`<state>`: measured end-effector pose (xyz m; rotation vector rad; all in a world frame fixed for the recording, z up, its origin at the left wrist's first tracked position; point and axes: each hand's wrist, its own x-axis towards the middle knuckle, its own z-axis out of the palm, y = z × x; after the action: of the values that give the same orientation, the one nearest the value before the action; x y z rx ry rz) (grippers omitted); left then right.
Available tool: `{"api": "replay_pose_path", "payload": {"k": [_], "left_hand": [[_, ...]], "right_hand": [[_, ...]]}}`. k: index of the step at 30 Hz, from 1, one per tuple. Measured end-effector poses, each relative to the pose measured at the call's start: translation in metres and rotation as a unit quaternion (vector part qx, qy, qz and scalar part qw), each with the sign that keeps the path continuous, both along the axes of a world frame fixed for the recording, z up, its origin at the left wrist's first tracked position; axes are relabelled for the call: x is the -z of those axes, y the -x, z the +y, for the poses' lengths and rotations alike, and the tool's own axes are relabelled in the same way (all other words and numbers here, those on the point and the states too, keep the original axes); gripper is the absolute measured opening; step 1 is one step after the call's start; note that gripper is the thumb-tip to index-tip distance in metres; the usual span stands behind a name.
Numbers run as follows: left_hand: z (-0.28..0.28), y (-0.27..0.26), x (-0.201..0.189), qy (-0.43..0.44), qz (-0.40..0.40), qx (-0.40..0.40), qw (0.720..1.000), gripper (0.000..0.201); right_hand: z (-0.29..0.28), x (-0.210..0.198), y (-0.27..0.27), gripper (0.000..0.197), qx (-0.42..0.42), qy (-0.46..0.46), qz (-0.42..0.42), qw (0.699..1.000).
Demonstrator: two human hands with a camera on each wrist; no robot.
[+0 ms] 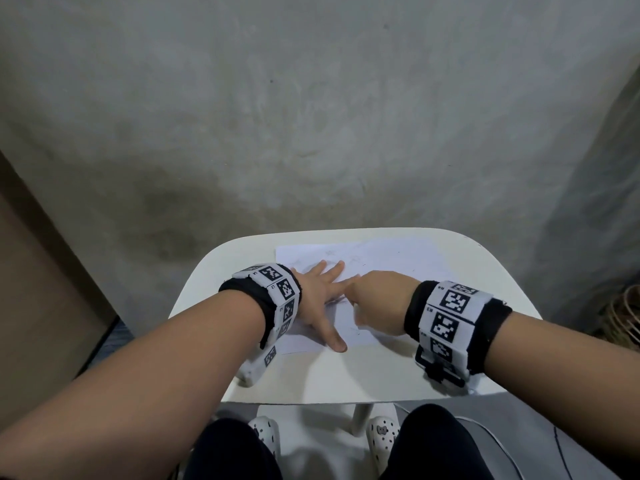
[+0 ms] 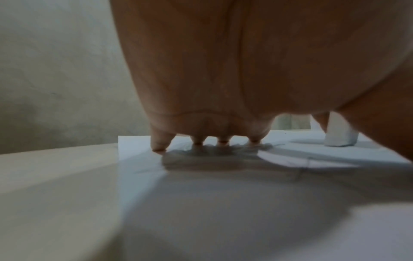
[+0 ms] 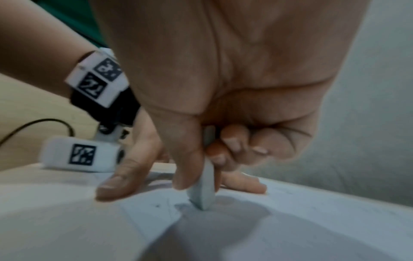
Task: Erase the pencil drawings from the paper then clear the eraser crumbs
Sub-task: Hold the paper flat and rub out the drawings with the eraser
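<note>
A white paper sheet [image 1: 388, 258] with faint pencil drawings [image 1: 332, 253] lies on the small white table [image 1: 346, 375]. My left hand [image 1: 322, 292] lies flat on the sheet's left part, fingers spread, and its fingertips [image 2: 159, 146] press the paper [image 2: 201, 203]. Close beside it on the right, my right hand [image 1: 377, 299] is curled; it hides the eraser in the head view. In the right wrist view the right hand [image 3: 185, 159] pinches a pale eraser [image 3: 204, 192] upright, tip touching the paper [image 3: 290, 220] by a grey smudge. The eraser [image 2: 340, 139] also shows beyond the left palm.
A bare concrete wall stands right behind the table. A brown board [image 1: 41, 289] leans at the left and a wicker basket [image 1: 623, 317] sits at the right. My knees and patterned white shoes [image 1: 381, 434] are under the table's near edge, with cables on the floor.
</note>
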<state>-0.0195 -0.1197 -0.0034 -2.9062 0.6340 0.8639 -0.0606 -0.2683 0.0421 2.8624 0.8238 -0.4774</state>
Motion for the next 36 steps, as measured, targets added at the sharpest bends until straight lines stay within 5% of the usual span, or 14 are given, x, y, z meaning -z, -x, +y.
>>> {"api": "replay_pose_path", "payload": {"k": [6, 10, 17, 21, 26, 30, 36], "left_hand": [[-0.003, 0.0, 0.002, -0.028, -0.014, 0.009, 0.999, 0.123], [-0.003, 0.002, -0.004, -0.015, -0.007, -0.003, 1.0, 0.119], [-0.003, -0.003, 0.002, -0.032, -0.01, 0.012, 0.999, 0.111], [-0.003, 0.001, -0.001, -0.016, -0.01, -0.008, 1.0, 0.104], [-0.004, -0.005, 0.005, -0.032, -0.021, 0.02, 0.999, 0.109], [-0.001, -0.001, 0.002, -0.008, -0.012, 0.003, 1.0, 0.1], [-0.002, -0.005, 0.005, -0.021, -0.011, 0.009, 1.0, 0.119]], "right_hand": [[-0.001, -0.01, 0.001, 0.005, -0.061, 0.028, 0.033, 0.997], [0.008, -0.006, -0.009, 0.028, -0.05, -0.025, 0.001, 0.998], [0.006, -0.011, -0.009, 0.019, -0.097, 0.043, 0.036, 0.994], [0.008, -0.003, -0.009, 0.009, -0.106, -0.017, 0.007, 0.994], [0.007, -0.015, -0.012, 0.02, -0.115, 0.101, 0.007, 0.988], [0.008, -0.008, -0.012, 0.008, -0.111, 0.03, -0.011, 0.993], [0.002, -0.016, -0.017, 0.023, -0.089, 0.113, 0.027, 0.989]]}}
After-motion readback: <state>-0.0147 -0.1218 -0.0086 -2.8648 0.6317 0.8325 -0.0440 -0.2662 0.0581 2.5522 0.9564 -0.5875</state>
